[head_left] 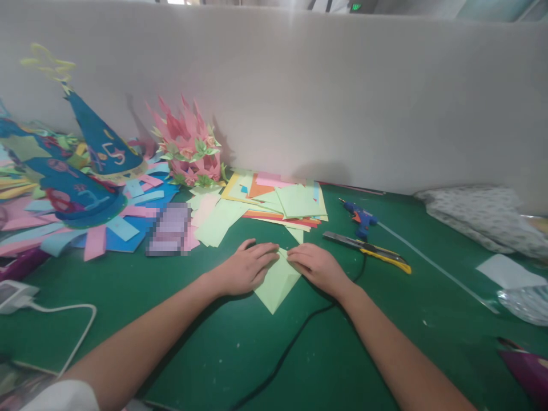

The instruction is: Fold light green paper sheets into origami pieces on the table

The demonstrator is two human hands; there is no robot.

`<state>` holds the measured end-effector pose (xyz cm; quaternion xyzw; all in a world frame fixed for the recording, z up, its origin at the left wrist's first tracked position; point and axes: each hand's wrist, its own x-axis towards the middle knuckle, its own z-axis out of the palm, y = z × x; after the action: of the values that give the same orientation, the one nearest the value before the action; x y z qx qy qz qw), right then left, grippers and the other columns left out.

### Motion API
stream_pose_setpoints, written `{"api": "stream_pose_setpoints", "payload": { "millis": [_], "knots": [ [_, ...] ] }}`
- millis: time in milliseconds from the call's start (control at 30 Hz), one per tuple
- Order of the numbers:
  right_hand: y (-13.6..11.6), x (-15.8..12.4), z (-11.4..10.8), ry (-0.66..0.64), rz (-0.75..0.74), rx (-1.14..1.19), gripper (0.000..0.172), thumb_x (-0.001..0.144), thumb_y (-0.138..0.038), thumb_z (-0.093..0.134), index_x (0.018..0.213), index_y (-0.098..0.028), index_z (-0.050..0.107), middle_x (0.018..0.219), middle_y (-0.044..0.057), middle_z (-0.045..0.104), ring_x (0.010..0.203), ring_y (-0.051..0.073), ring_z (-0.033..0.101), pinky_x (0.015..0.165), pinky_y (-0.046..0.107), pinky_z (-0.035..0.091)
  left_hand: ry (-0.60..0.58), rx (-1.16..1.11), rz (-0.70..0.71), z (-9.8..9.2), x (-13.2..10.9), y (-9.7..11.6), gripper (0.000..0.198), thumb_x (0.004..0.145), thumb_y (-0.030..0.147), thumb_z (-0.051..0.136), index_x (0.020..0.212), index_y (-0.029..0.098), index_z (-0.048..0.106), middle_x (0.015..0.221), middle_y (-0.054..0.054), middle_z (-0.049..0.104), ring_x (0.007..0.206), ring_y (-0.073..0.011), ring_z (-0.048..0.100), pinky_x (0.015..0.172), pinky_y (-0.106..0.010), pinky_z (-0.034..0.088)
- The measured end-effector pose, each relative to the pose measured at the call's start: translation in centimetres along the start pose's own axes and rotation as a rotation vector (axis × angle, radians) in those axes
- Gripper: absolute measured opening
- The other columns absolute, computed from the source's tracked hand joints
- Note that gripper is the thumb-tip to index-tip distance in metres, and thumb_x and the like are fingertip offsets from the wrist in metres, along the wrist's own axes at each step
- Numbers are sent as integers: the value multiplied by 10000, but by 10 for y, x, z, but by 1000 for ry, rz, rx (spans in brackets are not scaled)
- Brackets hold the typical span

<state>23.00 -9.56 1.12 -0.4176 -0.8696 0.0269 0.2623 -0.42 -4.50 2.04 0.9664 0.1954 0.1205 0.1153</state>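
Note:
A light green paper, folded to a point toward me, lies on the green table. My left hand rests on its upper left edge, fingers together and pressed on the paper. From the other side my right hand holds the upper right edge, its fingertips closed on the paper near the top corner. The fingertips of both hands are close together, with a small gap between them. Just beyond the hands are stacked sheets of coloured paper and loose pale green pieces.
A blue glue gun and a yellow cutter knife lie to the right, with a black cable running toward me. Blue paper hats, a pink paper crown and a blurred purple object stand or lie left. A white wall is behind.

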Motion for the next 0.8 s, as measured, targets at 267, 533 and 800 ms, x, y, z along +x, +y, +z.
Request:
{"api": "stream_pose_setpoints", "payload": {
  "millis": [267,533,800],
  "knots": [
    [0,1,-2,-11,-8,-9,171,915,-176,471,937,-192,639,972,58,685,910,179,591,815,338,486,15,-10,0,0,0,0,393,915,177,313,1282,211,447,1355,-86,468,1231,-183,437,1094,-424,204],
    [-1,2,-4,-24,-8,-8,189,921,-180,456,936,-194,644,970,60,686,901,178,594,806,339,491,22,1,4,1,0,1,387,911,174,326,1276,202,453,1346,-82,479,1256,-193,415,1093,-419,222],
    [0,1,-3,-23,-9,0,197,921,-179,452,947,-196,646,978,63,685,907,183,597,804,345,497,20,1,8,1,0,1,388,910,170,325,1278,197,444,1353,-82,472,1276,-184,398,1097,-406,220]
  ]
}}
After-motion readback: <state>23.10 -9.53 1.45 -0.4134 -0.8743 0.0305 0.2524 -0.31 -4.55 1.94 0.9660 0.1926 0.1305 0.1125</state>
